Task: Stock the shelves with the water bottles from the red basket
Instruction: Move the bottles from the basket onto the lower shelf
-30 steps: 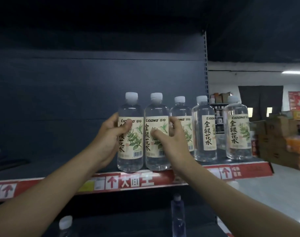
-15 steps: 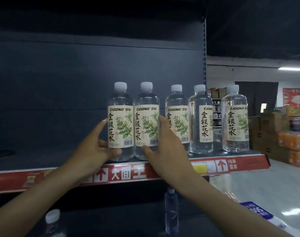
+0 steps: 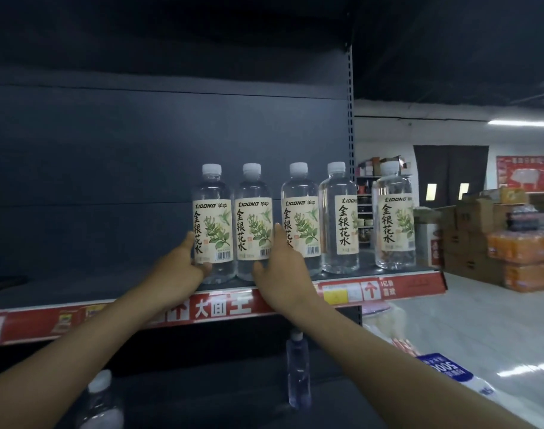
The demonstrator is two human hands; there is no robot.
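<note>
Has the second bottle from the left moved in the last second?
Yes. The second bottle slid left, away from the third bottle.

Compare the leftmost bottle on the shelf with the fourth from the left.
The leftmost bottle faces its full label forward, plant drawing and barcode showing; the fourth bottle is turned, showing mostly clear plastic and the label's characters. The left hand grips the leftmost bottle; the fourth bottle stands untouched, the right hand being on the second bottle. Both are upright, clear and white-capped, with the same brand.
</note>
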